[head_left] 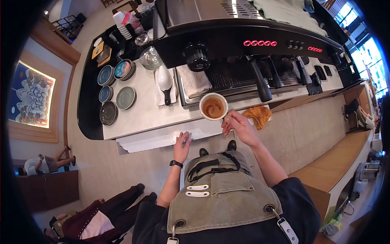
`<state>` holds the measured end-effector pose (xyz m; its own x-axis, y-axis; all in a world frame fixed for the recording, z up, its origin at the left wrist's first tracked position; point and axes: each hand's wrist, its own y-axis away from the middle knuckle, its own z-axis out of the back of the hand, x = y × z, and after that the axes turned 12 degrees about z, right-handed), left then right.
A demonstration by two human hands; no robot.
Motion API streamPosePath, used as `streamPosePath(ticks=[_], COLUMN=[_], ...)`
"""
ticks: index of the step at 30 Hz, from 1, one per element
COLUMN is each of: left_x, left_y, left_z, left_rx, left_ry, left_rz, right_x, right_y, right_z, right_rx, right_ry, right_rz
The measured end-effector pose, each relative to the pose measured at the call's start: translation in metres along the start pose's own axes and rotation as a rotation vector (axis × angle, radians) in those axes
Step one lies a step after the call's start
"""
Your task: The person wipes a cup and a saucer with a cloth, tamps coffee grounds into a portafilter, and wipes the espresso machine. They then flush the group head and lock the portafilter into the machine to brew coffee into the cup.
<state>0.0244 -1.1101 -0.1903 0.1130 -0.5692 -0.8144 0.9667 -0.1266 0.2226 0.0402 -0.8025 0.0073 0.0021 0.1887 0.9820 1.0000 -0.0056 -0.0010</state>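
A white cup (206, 100) with brown coffee in it is in front of the espresso machine (227, 53), over the counter's front edge. My right hand (239, 127) grips the cup at its lower right side, with the fingers closed where the handle would be; the handle itself is mostly hidden. Nearer to me on the left, my left hand (183, 142) holds nothing, its fingers apart beside the counter's front edge. To the right of the cup lies a crumpled orange-brown cloth (258, 116). A portafilter (260, 81) juts from the machine above that cloth.
Saucers (126, 98) and small plates stand in stacks on the left of the counter (142, 122). A white scoop (164, 79) with a black handle lies near a folded cloth (195, 80). People stand and sit at left and right. A wooden bench (341, 162) runs along the right.
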Motion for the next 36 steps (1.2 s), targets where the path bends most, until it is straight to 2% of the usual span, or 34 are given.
streamPosePath(ticks=[3, 6, 9, 14, 18, 22, 24, 25, 26, 28, 31, 34, 36], left_x=[-0.016, -0.016, -0.049, -0.109, -0.111, -0.099, -0.097, -0.095, -0.084, -0.068, -0.05, -0.036, -0.013], left_y=[0.006, 0.012, 0.025, 0.031, 0.019, 0.011, 0.011, 0.011, 0.005, -0.01, -0.037, -0.07, -0.096], left_z=[0.021, 0.037, 0.063, 0.111, 0.144, 0.167, 0.177, 0.182, 0.183, 0.186, 0.187, 0.186, 0.182], left_rx=[0.07, 0.065, 0.078, -0.068, -0.103, -0.121, -0.138, -0.139, -0.223, -0.222, -0.289, -0.334, -0.41], left_ry=[0.129, 0.278, 0.521, 0.494, 0.349, 0.441, 0.468, 0.482, 0.4, 0.465, 0.423, 0.435, 0.372], left_rz=[0.179, 0.138, 0.215, -0.051, -0.161, -0.18, -0.108, -0.072, -0.133, -0.109, -0.111, -0.087, -0.109], right_x=[-0.003, -0.006, -0.011, -0.039, -0.053, -0.07, -0.078, -0.078, -0.078, -0.076, -0.075, -0.089, -0.088], right_y=[-0.005, -0.007, -0.017, -0.034, -0.049, -0.062, -0.068, -0.071, -0.074, -0.079, -0.076, -0.052, -0.028], right_z=[-0.018, -0.025, -0.042, -0.087, -0.128, -0.164, -0.178, -0.185, -0.191, -0.197, -0.176, -0.111, -0.053], right_rx=[0.085, 0.123, 0.142, 0.237, 0.335, 0.442, 0.501, 0.507, 0.508, 0.487, 0.383, 0.272, 0.067], right_ry=[-0.021, 0.008, 0.031, 0.03, 0.034, 0.072, 0.072, 0.078, 0.083, 0.097, 0.101, 0.101, 0.122], right_rz=[-0.009, -0.06, -0.087, -0.101, -0.09, -0.068, -0.052, -0.043, -0.034, -0.022, -0.087, -0.081, -0.08])
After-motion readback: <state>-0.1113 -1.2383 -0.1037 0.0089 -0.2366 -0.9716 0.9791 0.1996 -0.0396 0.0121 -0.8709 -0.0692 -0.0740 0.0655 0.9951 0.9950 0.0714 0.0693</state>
